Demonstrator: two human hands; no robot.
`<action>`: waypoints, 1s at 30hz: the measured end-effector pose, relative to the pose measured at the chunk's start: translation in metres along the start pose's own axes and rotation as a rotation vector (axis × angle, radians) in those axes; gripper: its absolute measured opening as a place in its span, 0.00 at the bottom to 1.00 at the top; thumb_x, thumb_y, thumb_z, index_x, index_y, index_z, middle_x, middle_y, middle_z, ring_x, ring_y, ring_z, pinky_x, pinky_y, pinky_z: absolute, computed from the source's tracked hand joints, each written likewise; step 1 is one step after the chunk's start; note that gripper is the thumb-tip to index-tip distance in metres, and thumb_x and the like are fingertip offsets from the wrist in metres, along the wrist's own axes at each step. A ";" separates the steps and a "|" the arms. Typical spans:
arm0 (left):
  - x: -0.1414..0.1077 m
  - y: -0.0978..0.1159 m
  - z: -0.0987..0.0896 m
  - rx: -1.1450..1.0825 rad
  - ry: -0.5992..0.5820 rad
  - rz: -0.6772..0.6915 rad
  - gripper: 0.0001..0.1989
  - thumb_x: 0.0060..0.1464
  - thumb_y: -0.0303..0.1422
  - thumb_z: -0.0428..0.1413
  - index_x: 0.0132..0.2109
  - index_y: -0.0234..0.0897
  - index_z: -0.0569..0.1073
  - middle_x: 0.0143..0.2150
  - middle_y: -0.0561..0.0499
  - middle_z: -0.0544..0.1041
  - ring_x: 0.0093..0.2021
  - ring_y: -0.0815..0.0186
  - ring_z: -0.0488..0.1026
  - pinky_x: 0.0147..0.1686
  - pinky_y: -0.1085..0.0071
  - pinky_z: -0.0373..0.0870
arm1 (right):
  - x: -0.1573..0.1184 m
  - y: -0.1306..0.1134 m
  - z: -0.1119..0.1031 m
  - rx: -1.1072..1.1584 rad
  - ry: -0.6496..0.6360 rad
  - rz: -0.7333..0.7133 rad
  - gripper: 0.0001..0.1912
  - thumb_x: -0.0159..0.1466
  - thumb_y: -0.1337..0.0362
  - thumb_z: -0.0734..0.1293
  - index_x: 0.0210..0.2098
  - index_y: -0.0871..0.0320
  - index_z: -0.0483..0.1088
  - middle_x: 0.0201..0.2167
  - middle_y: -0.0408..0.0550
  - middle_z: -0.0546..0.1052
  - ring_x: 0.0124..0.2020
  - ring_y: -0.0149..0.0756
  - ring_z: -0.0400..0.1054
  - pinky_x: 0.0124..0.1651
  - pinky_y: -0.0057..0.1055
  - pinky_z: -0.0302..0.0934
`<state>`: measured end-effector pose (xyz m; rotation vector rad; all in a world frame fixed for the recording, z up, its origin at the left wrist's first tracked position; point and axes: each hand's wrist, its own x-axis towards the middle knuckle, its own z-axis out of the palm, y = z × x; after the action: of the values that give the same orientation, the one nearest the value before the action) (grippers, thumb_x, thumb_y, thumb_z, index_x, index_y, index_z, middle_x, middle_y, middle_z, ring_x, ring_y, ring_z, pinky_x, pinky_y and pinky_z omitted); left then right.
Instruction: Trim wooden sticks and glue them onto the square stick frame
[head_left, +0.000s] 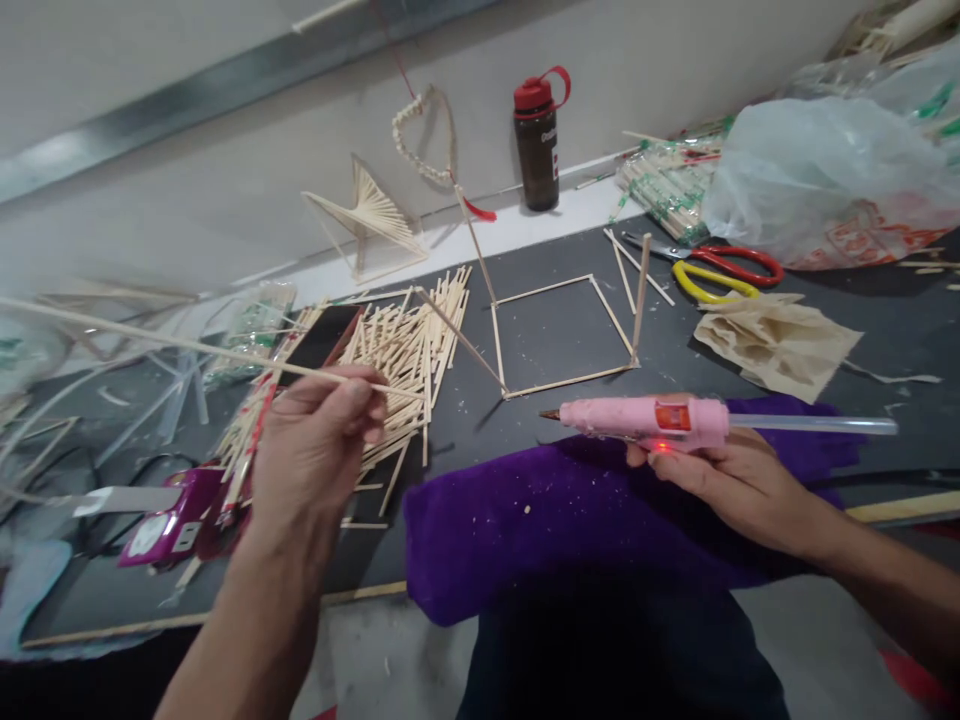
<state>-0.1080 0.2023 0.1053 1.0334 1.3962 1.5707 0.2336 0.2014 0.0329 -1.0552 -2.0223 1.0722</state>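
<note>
My left hand [322, 430] pinches a long thin wooden stick [187, 348] that runs off to the left, above a heap of loose sticks [397, 340]. In my right hand [720, 480] is a pink hot glue gun [637, 418]; its red light glows and a clear glue stick [817, 424] protrudes from the back. The nozzle points left, above a purple cloth [495, 530]. Beyond the nozzle, a square frame of sticks [570, 385] lies on the dark tabletop, with sticks rising from its corners.
Scissors with red and yellow handles [716, 285] and crumpled brown paper [780, 340] lie at right, before a plastic bag [810, 180]. A bottle [537, 150] and a fan-shaped stick model [367, 220] stand by the wall. A magenta glue gun [165, 520] is at left.
</note>
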 end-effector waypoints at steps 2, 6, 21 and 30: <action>-0.021 -0.007 0.011 -0.091 0.008 -0.140 0.10 0.38 0.33 0.70 0.29 0.35 0.79 0.22 0.54 0.75 0.19 0.74 0.70 0.13 0.84 0.64 | -0.004 0.000 0.001 0.024 0.011 -0.004 0.12 0.67 0.58 0.62 0.40 0.53 0.77 0.36 0.46 0.79 0.36 0.35 0.74 0.41 0.30 0.70; -0.045 -0.027 0.036 -0.302 -0.005 -0.333 0.10 0.40 0.32 0.69 0.30 0.36 0.77 0.24 0.54 0.77 0.21 0.74 0.73 0.15 0.86 0.65 | -0.009 -0.003 0.005 0.082 0.019 -0.009 0.12 0.66 0.58 0.62 0.41 0.54 0.77 0.33 0.47 0.78 0.32 0.35 0.72 0.33 0.28 0.69; -0.048 -0.052 0.048 -0.446 -0.086 -0.454 0.11 0.44 0.27 0.65 0.36 0.34 0.73 0.31 0.48 0.80 0.26 0.69 0.77 0.17 0.83 0.68 | -0.012 0.004 0.013 0.121 0.010 -0.009 0.10 0.66 0.61 0.63 0.41 0.54 0.76 0.35 0.48 0.76 0.32 0.33 0.70 0.31 0.26 0.67; -0.048 -0.056 0.049 -0.437 -0.115 -0.448 0.12 0.45 0.28 0.66 0.36 0.33 0.72 0.31 0.48 0.80 0.26 0.69 0.78 0.17 0.83 0.69 | -0.018 0.012 0.016 0.099 0.057 0.004 0.09 0.66 0.60 0.63 0.38 0.55 0.75 0.31 0.46 0.76 0.28 0.35 0.70 0.29 0.28 0.66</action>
<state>-0.0432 0.1803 0.0493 0.4972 1.0477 1.3680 0.2341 0.1847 0.0118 -1.0282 -1.9028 1.1198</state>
